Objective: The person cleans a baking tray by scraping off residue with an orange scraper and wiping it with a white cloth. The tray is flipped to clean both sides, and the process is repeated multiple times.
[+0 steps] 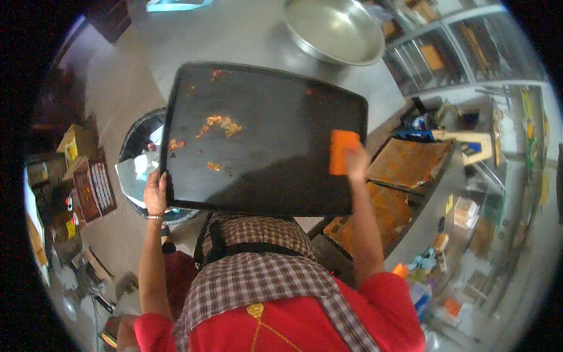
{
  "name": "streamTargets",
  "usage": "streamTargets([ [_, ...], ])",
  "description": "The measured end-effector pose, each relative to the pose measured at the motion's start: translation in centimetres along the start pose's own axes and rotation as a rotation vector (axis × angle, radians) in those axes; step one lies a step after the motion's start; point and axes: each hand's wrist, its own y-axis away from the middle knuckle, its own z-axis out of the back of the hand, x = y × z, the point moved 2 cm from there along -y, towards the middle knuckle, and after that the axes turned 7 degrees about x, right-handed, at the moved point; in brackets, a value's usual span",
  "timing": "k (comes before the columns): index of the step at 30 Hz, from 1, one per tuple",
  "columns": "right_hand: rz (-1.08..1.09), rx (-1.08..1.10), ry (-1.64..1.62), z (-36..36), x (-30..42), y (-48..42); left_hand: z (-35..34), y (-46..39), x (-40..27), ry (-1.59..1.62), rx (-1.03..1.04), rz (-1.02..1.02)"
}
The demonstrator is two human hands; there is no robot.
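A large dark baking tray (264, 154) is held up before my apron, tipped a little to the left. My left hand (155, 193) grips its left rim near the lower corner. In my right hand (357, 160) is an orange scraper (341, 152), its flat blade against the right part of the tray. Brown crumbs (222, 124) lie in clumps on the left half of the surface, with smaller bits near the top edge. Under the tray's left side, partly hidden, stands a dark bin (132, 132) with white paper or plastic (136, 176) in it.
A wide steel bowl (336, 33) rests on the metal worktable (237, 39) beyond the tray. At right, stained brown trays (409, 160) lie beside a cluttered counter (440, 246). A red-brown crate (94, 189) and boxes stand on the floor at left.
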Motion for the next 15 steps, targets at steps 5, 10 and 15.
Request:
streamTargets([
  [5, 0.318, 0.152, -0.195, -9.8, 18.1, 2.4, -0.1, -0.4, -0.7, 0.169, 0.047, -0.042],
  [10, 0.113, -0.025, -0.219, -1.4, 8.8, -6.2, -0.5, -0.2, 0.1, 0.054, -0.003, 0.008],
  [15, 0.093, -0.206, -0.158, 4.0, 5.5, -11.0, 0.3, -0.2, -1.1, 0.036, -0.034, 0.1],
])
